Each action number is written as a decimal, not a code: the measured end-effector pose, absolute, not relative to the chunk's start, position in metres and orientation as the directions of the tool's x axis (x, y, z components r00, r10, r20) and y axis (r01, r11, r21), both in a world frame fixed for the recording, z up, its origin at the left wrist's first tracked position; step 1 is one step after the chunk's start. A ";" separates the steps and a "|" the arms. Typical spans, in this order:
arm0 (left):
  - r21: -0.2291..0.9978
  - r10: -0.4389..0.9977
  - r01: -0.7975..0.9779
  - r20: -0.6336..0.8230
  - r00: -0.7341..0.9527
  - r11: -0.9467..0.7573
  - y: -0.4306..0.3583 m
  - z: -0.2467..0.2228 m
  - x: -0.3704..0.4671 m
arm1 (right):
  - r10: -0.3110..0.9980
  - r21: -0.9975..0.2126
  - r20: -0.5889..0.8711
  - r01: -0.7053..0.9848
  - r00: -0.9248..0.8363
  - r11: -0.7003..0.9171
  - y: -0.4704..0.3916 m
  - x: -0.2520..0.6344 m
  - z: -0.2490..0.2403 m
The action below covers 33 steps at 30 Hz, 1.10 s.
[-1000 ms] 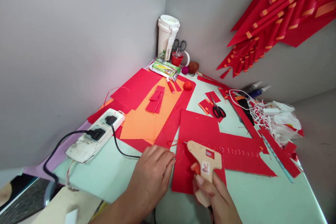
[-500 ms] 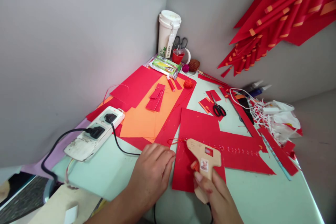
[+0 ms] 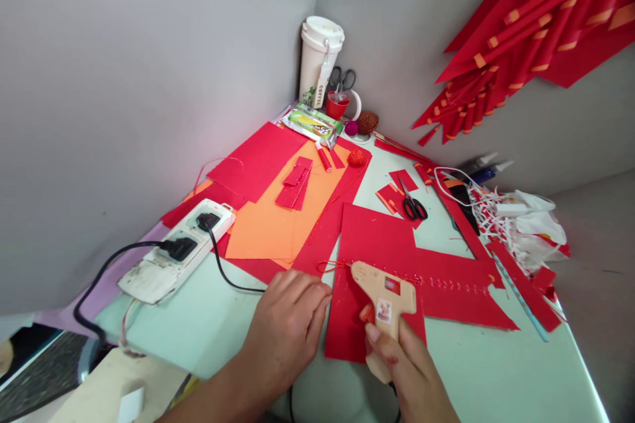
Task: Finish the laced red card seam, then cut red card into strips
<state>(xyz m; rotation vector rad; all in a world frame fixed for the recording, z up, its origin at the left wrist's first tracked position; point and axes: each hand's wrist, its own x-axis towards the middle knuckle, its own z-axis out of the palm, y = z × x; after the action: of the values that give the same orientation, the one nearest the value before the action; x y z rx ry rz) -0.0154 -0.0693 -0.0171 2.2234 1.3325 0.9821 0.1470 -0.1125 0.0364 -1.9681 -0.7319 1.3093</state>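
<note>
near the front edge of the table (image 3: 496,370), over red paper (image 3: 344,320), your right grip (image 3: 409,363) wraps the handle (image 3: 378,367) of the glue gun (image 3: 384,309); your left grip (image 3: 290,327) is curled nearby, holding what i cannot tell. it should feel light, rigid; hold the handle, not the nozzle (image 3: 356,269).

From where I stand, one word reads clearly: "COFFEE", in dark capitals set sideways along the tall white lidded cup (image 3: 313,59), top centre. Just below it, the green-and-silver packet (image 3: 311,124) bears printing too small for me to read. Lower centre, the beige glue gun (image 3: 397,307) carries a small picture sticker (image 3: 383,310), details unclear.
</note>
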 end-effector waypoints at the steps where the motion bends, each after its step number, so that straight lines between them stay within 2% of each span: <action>1: 0.620 0.874 0.616 0.374 0.311 -0.485 -0.069 -0.017 -0.015 | 0.752 -0.772 -0.565 0.104 0.340 -0.627 -0.113 0.147 0.036; 14: 0.612 0.870 0.620 0.379 0.314 -0.491 -0.069 -0.017 -0.016 | 0.772 -0.798 -0.559 0.054 0.303 -0.600 -0.111 0.145 0.037; 22: 0.617 0.872 0.618 0.386 0.302 -0.487 -0.069 -0.018 -0.016 | 0.777 -0.790 -0.543 0.119 0.320 -0.601 -0.111 0.146 0.037; 33: 0.622 0.877 0.621 0.379 0.294 -0.477 -0.070 -0.018 -0.017 | 0.829 -0.826 -0.513 0.134 0.222 -0.547 -0.113 0.156 0.031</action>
<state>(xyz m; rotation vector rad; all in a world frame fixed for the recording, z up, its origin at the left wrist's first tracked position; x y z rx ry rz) -0.0174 -0.0700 -0.0178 2.2119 1.3491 0.9962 0.1565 -0.1133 0.0311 -1.8482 -0.8892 1.3650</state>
